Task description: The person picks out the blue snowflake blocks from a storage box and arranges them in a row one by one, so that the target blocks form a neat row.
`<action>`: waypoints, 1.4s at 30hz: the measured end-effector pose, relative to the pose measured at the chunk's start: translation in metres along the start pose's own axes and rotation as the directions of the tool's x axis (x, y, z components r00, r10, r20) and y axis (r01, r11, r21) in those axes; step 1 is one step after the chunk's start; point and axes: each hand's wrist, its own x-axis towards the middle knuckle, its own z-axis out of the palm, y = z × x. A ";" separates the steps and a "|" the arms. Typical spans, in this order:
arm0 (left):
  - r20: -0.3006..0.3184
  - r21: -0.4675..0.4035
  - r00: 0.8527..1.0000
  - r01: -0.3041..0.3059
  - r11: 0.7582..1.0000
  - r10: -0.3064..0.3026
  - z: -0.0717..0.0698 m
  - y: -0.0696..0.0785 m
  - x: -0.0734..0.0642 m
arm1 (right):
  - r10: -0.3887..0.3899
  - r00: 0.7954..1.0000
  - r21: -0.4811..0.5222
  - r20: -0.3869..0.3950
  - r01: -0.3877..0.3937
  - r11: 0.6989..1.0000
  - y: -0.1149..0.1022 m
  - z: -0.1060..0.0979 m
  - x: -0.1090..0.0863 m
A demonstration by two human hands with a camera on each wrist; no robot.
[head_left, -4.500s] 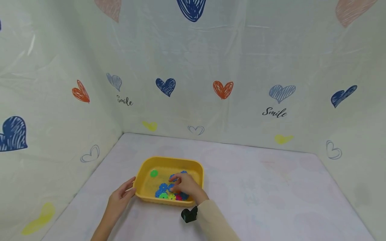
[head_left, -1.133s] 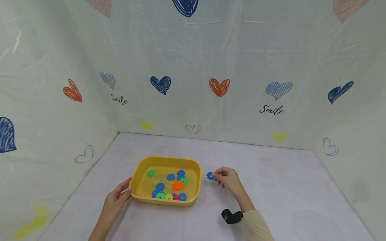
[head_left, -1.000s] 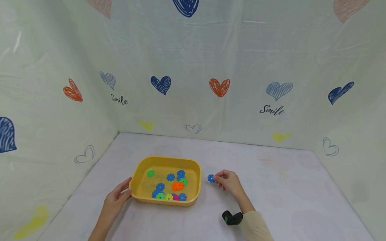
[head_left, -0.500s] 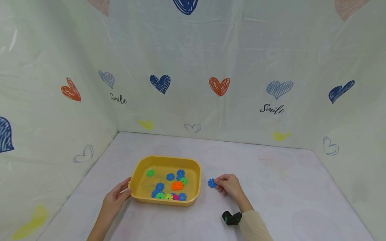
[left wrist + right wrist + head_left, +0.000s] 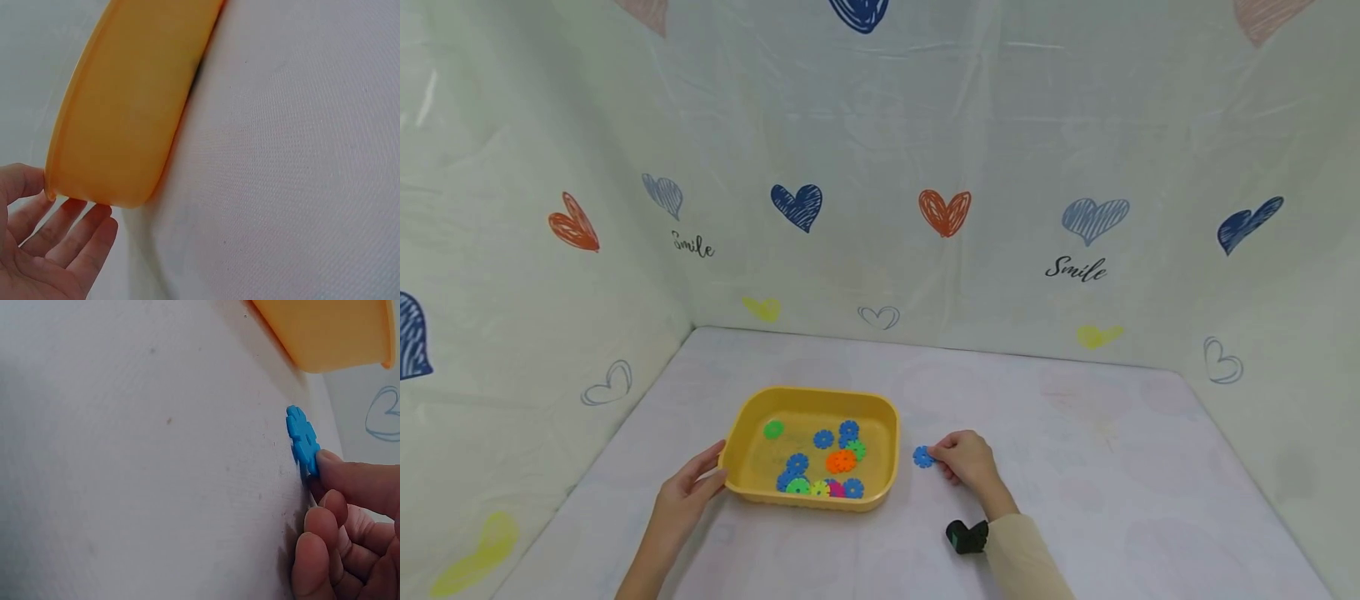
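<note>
My right hand [image 5: 967, 461] pinches a blue snowflake building disc [image 5: 923, 457] by its edge between thumb and fingertips. In the right wrist view the same blue disc [image 5: 303, 439] lies almost flat, close over the table. A yellow plastic tray [image 5: 891, 425] stands just to the left, with several snowflake discs in it: blue ones [image 5: 823, 439], green, yellow, pink and an orange cluster [image 5: 841, 461]. At the tray's left end my left hand [image 5: 681, 497] holds the rim. The left wrist view shows its thumb at the rim and the fingers [image 5: 81, 234] against the outer wall.
The white table [image 5: 1075, 483] runs back to a pale curtain [image 5: 1000, 125] printed with hearts, which also closes off the left side. A black device [image 5: 967, 537] sits at the right wrist, by a beige sleeve [image 5: 1026, 558].
Earlier the right hand was inside the tray among the discs. It came out to the right with a blue disc and then moved a little nearer. The left hand stayed at the tray.
</note>
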 end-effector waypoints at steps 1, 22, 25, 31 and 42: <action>0.001 0.001 1.000 0.001 1.000 -0.001 0.000 0.000 0.000 | 0.002 1.000 -0.013 -0.003 -0.002 1.000 -0.001 0.000 0.000; 0.016 0.005 0.999 0.040 0.999 -0.040 -0.001 0.001 0.000 | 0.038 0.999 -0.104 0.000 -0.038 0.994 -0.009 0.002 -0.002; 0.018 0.003 0.999 0.041 0.999 -0.041 -0.001 0.001 0.000 | 0.039 0.999 -0.106 -0.001 -0.039 0.994 -0.010 0.002 -0.003; 0.021 -0.032 0.999 0.025 0.999 -0.024 -0.002 0.000 0.000 | 0.030 1.000 -0.097 0.002 -0.029 0.995 -0.010 0.001 -0.003; 0.017 -0.059 1.000 0.014 0.998 -0.013 -0.001 -0.001 -0.002 | -0.005 0.999 0.055 0.033 0.004 0.999 -0.004 -0.004 -0.006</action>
